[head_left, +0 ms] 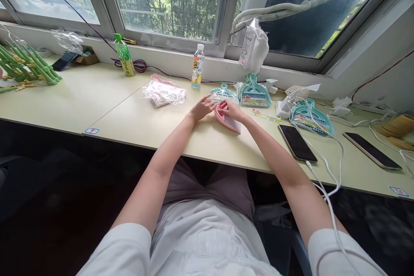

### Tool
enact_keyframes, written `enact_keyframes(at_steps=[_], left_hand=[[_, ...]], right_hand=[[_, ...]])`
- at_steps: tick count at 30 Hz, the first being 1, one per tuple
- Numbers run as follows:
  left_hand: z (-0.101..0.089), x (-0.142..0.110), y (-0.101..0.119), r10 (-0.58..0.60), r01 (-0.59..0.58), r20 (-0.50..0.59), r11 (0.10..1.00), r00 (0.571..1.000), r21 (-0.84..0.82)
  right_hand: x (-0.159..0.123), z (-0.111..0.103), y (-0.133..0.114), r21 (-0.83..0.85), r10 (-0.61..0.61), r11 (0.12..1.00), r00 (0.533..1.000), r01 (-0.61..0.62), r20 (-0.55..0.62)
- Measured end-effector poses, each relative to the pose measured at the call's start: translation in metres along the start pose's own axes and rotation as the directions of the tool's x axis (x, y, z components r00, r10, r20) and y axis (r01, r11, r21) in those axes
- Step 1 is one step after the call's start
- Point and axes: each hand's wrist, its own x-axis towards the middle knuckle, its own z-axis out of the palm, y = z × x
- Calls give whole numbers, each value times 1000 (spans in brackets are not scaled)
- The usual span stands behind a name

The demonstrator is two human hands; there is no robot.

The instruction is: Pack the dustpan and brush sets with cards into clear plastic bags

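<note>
A small pink dustpan-and-brush set (230, 122) lies on the pale desk (136, 120) in front of me. My right hand (232, 111) rests on top of it with its fingers curled over its far end, gripping it. My left hand (202, 107) is just left of it, fingers bent, its fingertips touching a teal set (222, 93) in clear wrap beside the pink one. Whether the left fingers pinch anything is hidden.
More teal sets lie behind (255, 92) and to the right (310, 116). A pink set in crinkled wrap (164, 93) is left. Two bottles (198, 65) (124, 55) stand by the window. Two phones (296, 142) (371, 150) with white cables lie right. Green stems (26, 67) are far left.
</note>
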Motion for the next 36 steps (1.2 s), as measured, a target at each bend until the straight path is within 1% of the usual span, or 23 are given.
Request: enact_keyframes(at_steps=[3, 5, 7, 10, 12, 14, 17, 19, 21, 24, 27, 32, 36], left_hand=[[-2, 3, 4, 2, -2, 6, 998, 1000, -63], [-3, 4, 6, 14, -12, 18, 993, 1000, -122], [-2, 5, 8, 31, -26, 36, 990, 999, -140], [-1, 5, 9, 62, -56, 81, 996, 995, -76], [0, 4, 10, 80, -78, 104, 997, 991, -23], [0, 3, 10, 83, -81, 87, 996, 993, -27], [0, 1, 7, 16, -13, 24, 993, 1000, -121], [-1, 0, 6, -57, 58, 12, 979, 998, -194], [-1, 0, 4, -105, 105, 17, 959, 994, -264], [-2, 1, 4, -90, 93, 26, 942, 996, -323], [1, 3, 6, -30, 38, 35, 957, 999, -288], [9, 6, 6, 65, -57, 59, 990, 996, -130], [13, 7, 5, 71, -68, 37, 994, 997, -85]], right_hand=[[-4, -4, 5, 73, 25, 997, 1000, -26, 9], [-7, -6, 7, 94, 41, 995, 999, -43, 21], [-8, -7, 7, 105, 46, 993, 998, -50, 38], [-10, -6, 7, 115, 43, 992, 997, -50, 61], [-11, -5, 6, 123, 44, 991, 997, -50, 56], [-12, -5, 6, 143, 46, 988, 998, -52, 43], [-15, -6, 6, 186, 57, 981, 998, -61, 30], [-17, -6, 6, 202, 66, 977, 998, -67, 9], [-17, -5, 7, 206, 72, 976, 997, -69, -9], [-16, -5, 9, 196, 72, 978, 997, -70, -7], [-17, -5, 11, 194, 62, 979, 998, -65, 19], [-19, -7, 11, 196, 51, 979, 998, -58, 42], [-19, -7, 10, 183, 61, 981, 997, -68, 42]])
